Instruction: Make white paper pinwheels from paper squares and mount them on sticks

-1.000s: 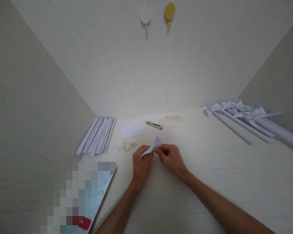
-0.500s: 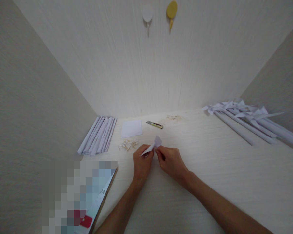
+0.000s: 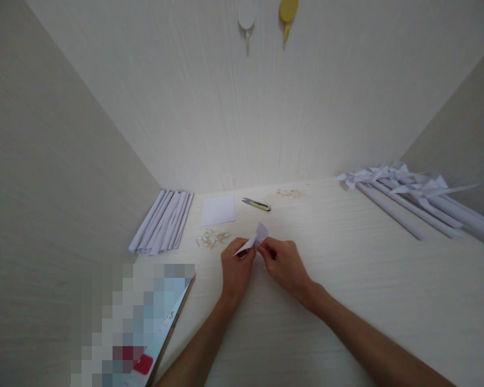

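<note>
Between my hands is a small folded piece of white paper (image 3: 261,232), its points sticking up and to the left. My left hand (image 3: 237,266) is closed on its left side. My right hand (image 3: 284,263) pinches it from the right, thumb and fingertips pressed together near its middle. Whether something small sits between those fingertips is hidden. Just left of my left hand lies a heap of short pale sticks (image 3: 213,238), some with white ends. Behind it rests a flat white paper square (image 3: 218,210), with thread snips (image 3: 256,204) to its right.
Rolled paper tubes (image 3: 161,221) lie in a bundle at the left. Paper pinwheels on tube handles (image 3: 411,191) are piled at the right. Small scraps (image 3: 289,193) lie near the back wall, which bears a yellow hook (image 3: 287,12) and a white hook (image 3: 247,17). A partly blurred screen device (image 3: 167,322) stands front left.
Both hands stay on the folded paper, with only a slight shift of the right fingers. The whole view has moved a little. A digit on the screen device differs.
</note>
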`<state>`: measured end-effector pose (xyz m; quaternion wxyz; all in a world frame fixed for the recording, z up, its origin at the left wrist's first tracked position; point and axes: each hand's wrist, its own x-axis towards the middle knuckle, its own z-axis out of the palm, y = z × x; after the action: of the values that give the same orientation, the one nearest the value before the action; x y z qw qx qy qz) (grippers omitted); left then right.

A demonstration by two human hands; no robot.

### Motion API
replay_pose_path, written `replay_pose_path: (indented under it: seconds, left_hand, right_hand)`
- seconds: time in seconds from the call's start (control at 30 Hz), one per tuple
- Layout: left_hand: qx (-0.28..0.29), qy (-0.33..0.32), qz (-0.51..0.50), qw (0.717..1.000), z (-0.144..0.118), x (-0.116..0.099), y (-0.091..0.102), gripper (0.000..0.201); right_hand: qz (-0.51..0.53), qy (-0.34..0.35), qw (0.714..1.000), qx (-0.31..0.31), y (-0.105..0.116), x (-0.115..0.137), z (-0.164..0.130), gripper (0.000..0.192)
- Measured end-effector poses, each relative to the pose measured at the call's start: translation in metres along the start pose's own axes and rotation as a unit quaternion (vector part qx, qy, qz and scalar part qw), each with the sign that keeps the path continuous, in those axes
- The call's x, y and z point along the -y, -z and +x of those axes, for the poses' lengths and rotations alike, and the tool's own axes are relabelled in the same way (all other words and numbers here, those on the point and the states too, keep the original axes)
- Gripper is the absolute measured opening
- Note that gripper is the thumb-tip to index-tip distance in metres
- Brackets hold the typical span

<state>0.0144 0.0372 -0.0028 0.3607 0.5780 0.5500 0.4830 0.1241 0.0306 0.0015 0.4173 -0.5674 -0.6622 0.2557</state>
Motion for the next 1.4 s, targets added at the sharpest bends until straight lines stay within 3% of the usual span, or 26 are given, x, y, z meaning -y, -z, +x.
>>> replay_pose_path:
  seconds: [0.17, 0.37, 0.87, 1.13, 1.4]
  left_hand:
    - [-0.015, -0.01, 0.022, 1.0, 0.001, 0.003, 0.001, 0.008]
    - [-0.035, -0.01, 0.031, 0.999, 0.002, 0.001, 0.001, 0.007]
    - [-0.03, -0.036, 0.032, 0.998, 0.0, 0.003, -0.001, 0.009]
    - [-0.03, 0.006, 0.017, 0.999, 0.001, 0.002, 0.001, 0.009]
    - [-0.023, 0.034, -0.03, 0.999, 0.002, 0.004, 0.0, 0.011]
  right_hand:
    - [0.173, -0.136, 0.971, 0.089, -0.003, 0.001, 0.004, 0.021]
    - [0.25, -0.185, 0.944, 0.107, -0.004, -0.004, 0.006, 0.028]
    - [0.295, -0.152, 0.939, 0.095, -0.006, -0.013, 0.007, 0.02]
    - [0.123, -0.035, 0.99, 0.055, -0.005, -0.012, 0.003, 0.024]
    - [0.093, -0.034, 0.994, 0.038, -0.003, -0.012, 0.004, 0.024]
